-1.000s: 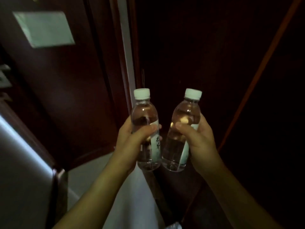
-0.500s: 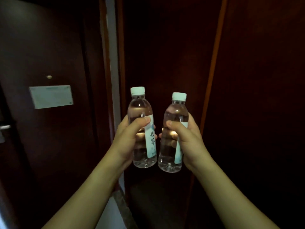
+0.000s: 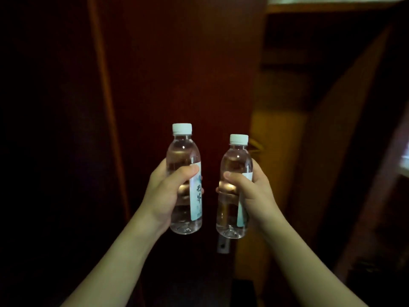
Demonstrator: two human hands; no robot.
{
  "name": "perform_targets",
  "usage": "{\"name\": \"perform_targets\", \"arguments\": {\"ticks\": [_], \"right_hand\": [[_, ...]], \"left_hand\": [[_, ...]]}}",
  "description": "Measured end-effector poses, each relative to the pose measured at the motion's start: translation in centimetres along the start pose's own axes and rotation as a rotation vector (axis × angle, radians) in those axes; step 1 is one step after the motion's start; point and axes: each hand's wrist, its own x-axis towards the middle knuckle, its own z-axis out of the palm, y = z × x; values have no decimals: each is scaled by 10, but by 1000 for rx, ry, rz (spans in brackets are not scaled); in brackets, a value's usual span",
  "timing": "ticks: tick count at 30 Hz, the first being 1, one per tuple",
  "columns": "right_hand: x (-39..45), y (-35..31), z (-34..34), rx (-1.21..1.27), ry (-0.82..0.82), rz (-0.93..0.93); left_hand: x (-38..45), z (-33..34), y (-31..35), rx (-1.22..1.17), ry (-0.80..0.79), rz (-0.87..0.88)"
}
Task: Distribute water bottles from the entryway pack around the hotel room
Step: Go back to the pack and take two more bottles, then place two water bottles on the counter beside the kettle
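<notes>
At frame centre, the left hand [image 3: 167, 193] grips one bottle [image 3: 184, 156] upright; the right hand [image 3: 250, 193] grips another bottle [image 3: 235, 160] just beside it, apart.

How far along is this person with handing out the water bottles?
Early on. Done: two bottles are picked up. In hand: the left hand grips one capped, full bottle, the right hand grips another, both upright and apart, in front of dark wooden panels. Left: neither is set down yet; no spot for them shows.
</notes>
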Motion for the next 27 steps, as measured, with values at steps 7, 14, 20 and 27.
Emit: {"name": "perform_targets", "arguments": {"ticks": [7, 14, 20, 27], "right_hand": [[-89, -84, -195, -94, 422, -146], [-219, -180, -378, -284, 834, -250], [-309, -244, -475, -368, 1045, -277], [-362, -275, -561, -452, 1217, -267]], "left_hand": [[-16, 222, -41, -81, -447, -120], [-98, 457, -59, -188, -778, -187], [-162, 600, -73, -254, -967, -201], [-200, 718, -100, -257, -1102, -251]]}}
